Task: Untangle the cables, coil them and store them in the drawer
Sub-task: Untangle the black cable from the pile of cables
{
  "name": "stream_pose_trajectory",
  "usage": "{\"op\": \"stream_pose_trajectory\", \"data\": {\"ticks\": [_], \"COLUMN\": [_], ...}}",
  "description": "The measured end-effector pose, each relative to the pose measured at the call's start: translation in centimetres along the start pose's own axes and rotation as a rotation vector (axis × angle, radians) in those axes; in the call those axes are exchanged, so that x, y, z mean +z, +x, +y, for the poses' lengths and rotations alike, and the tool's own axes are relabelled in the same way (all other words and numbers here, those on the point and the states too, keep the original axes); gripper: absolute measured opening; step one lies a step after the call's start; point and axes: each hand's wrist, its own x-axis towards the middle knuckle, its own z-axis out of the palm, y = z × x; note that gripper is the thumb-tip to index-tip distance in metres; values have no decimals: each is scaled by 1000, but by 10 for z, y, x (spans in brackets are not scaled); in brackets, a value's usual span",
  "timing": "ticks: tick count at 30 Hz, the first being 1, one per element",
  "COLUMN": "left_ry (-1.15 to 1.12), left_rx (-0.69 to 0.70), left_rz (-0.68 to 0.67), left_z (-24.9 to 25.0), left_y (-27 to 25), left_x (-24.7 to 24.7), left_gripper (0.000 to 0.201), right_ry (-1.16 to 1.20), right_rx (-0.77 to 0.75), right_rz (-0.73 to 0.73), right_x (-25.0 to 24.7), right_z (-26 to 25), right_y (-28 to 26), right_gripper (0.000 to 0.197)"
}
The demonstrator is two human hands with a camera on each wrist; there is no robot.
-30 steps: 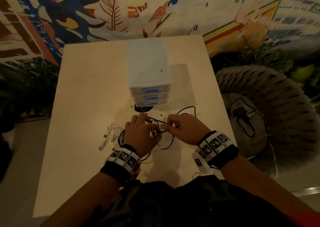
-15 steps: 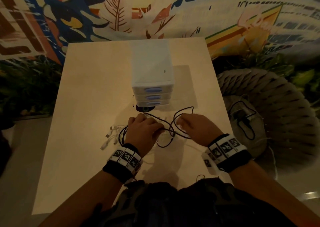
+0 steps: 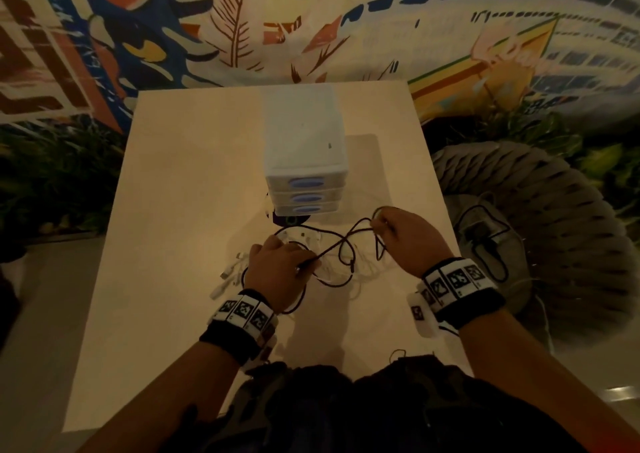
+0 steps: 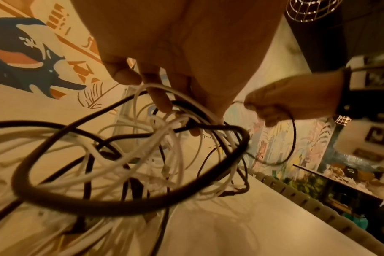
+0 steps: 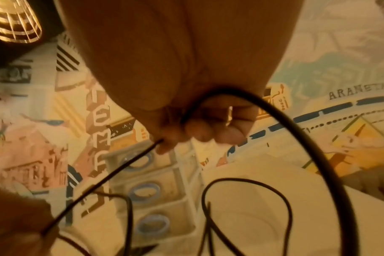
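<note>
A tangle of black and white cables (image 3: 332, 262) lies on the cream table (image 3: 180, 244) in front of a white three-drawer unit (image 3: 304, 161), all drawers closed. My left hand (image 3: 280, 265) sits on the tangle and grips a bundle of black and white cables (image 4: 186, 121). My right hand (image 3: 401, 234) is lifted to the right and pinches a thin black cable (image 5: 121, 169) that runs taut back to the left hand. Another loop of that cable (image 5: 318, 155) curls round the right hand's fingers (image 5: 208, 131).
White connector ends (image 3: 228, 276) stick out left of the tangle. A dark round object (image 3: 287, 218) lies under the drawer unit's front. A wicker chair (image 3: 540, 231) with a black cable and adapter (image 3: 481, 234) stands right of the table. A painted wall lies behind.
My right hand has moved right and away from the left hand, drawing the thin black cable out of the tangle. The left hand has stayed on the tangle.
</note>
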Motion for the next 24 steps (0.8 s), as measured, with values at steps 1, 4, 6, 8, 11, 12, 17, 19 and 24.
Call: {"op": "stream_pose_trajectory", "data": {"ticks": [1, 4, 6, 8, 11, 12, 17, 19, 24], "left_ry": [13, 49, 36, 23, 20, 17, -23, -35, -61], "left_rx": [28, 91, 99, 93, 42, 13, -124, -138, -146], "left_rz": [13, 23, 31, 30, -2, -18, -167, -182, -198], "left_z": [1, 3, 3, 5, 3, 1, -12, -16, -18], "left_y": [0, -1, -2, -3, -3, -3, -2, -3, -4], "left_x": [-1, 0, 2, 1, 3, 3, 4, 4, 5], "left_gripper": [26, 21, 19, 18, 20, 20, 27, 31, 36], "right_ry": [-21, -43, -71, -135, -273, -295, -225, -150, -94], "right_rx": [5, -87, -186, -190, -134, -150, -185, -171, -109], "right_rz": [-2, -4, -56, -153, -285, -289, -152, -58, -2], "right_x": [4, 12, 19, 29, 38, 36, 6, -6, -17], "right_z": [5, -9, -31, -51, -62, -62, -51, -42, -8], "right_y": [-2, -8, -10, -11, -6, -5, -6, -6, -3], "right_gripper": [19, 19, 28, 33, 39, 40, 35, 32, 32]}}
